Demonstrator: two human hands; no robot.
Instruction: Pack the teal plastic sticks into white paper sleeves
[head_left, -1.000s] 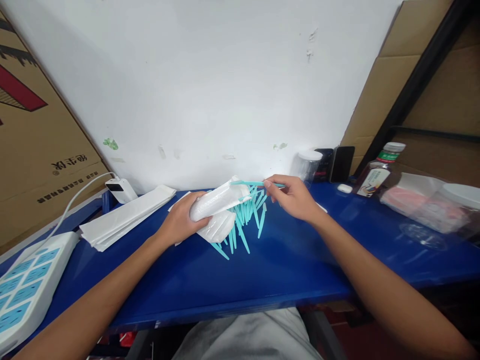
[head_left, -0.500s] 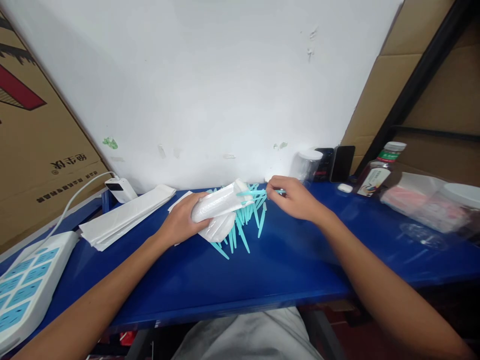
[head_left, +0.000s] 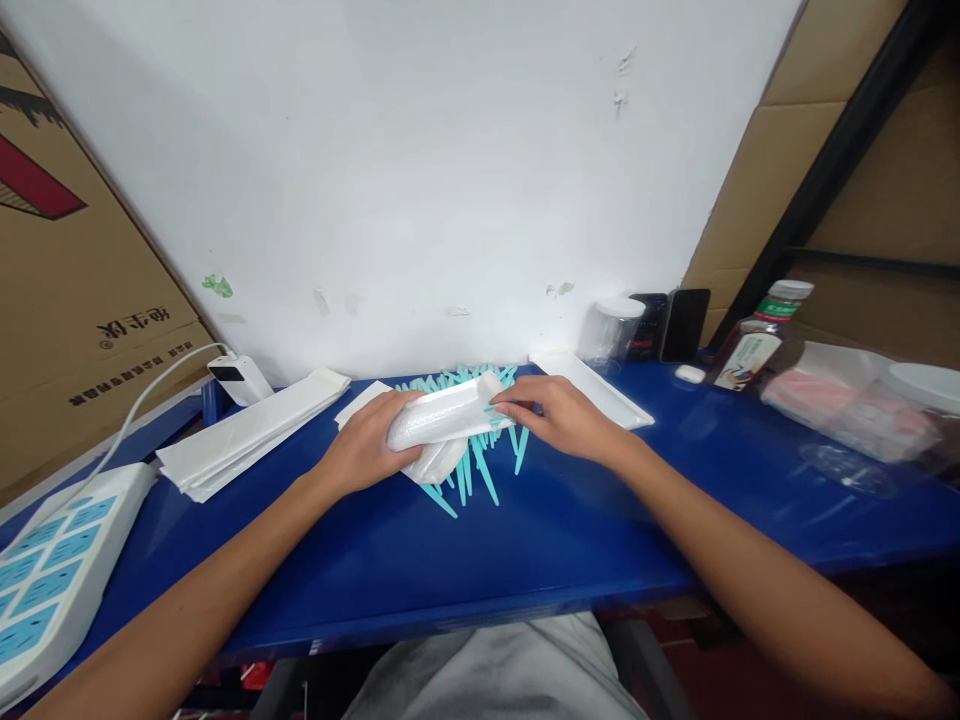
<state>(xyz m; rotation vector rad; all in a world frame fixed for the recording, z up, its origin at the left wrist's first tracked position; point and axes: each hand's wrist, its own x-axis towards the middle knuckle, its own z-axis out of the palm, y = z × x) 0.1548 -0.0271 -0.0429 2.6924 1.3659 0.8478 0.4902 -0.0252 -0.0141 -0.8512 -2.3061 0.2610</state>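
Note:
My left hand (head_left: 375,435) is wrapped round a white padded pouch (head_left: 442,410), which lies tilted with its end toward the right. At that end my right hand (head_left: 555,410) has its fingers pinched on thin turquoise sticks (head_left: 493,408), whose visible length is short; the rest is hidden by the pouch and fingers. Beneath and behind the pouch spreads a loose pile of similar turquoise sticks (head_left: 480,475), flat and tapered. Crumpled white wrapping (head_left: 439,460) shows under the pouch.
Flat white pouches (head_left: 255,430) lie stacked at the left, near a power strip (head_left: 64,570) and a white device with a cable (head_left: 241,380). Another white pouch (head_left: 600,390) lies behind my right hand. Rightward stand a clear jar (head_left: 615,335), phones (head_left: 684,327) and a bottle (head_left: 757,340).
My right hand has moved left to the pouch's end, and the turquoise sticks it holds now show much less. A white pouch behind it has come into view. My left hand keeps its hold.

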